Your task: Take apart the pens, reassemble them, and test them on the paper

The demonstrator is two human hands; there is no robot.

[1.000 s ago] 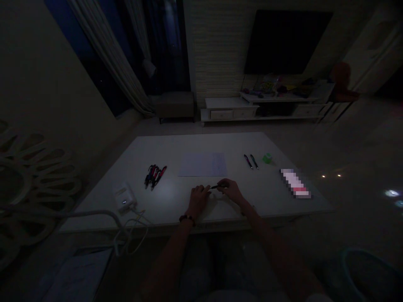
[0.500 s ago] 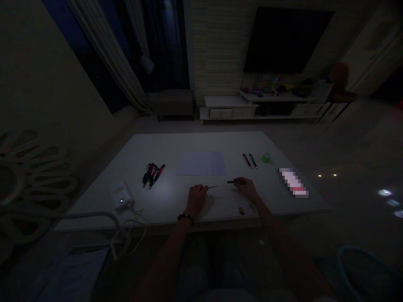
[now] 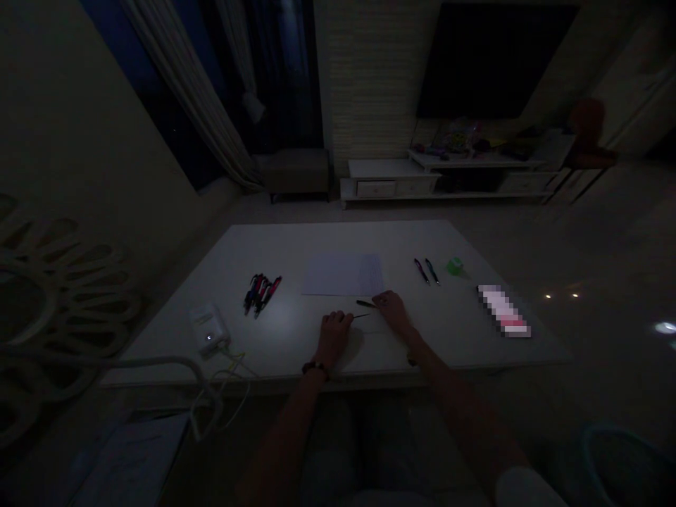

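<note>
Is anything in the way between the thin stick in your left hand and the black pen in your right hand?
No, nothing visible is in the way. The thin stick in the left hand and the black pen in the right hand have only a small gap between them.

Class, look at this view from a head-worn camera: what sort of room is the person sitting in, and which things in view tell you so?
Most likely a living room in a home: a large flat television on the wall, a low white TV cabinet with drawers beneath it, and long curtains hanging beside a dark window.
</note>
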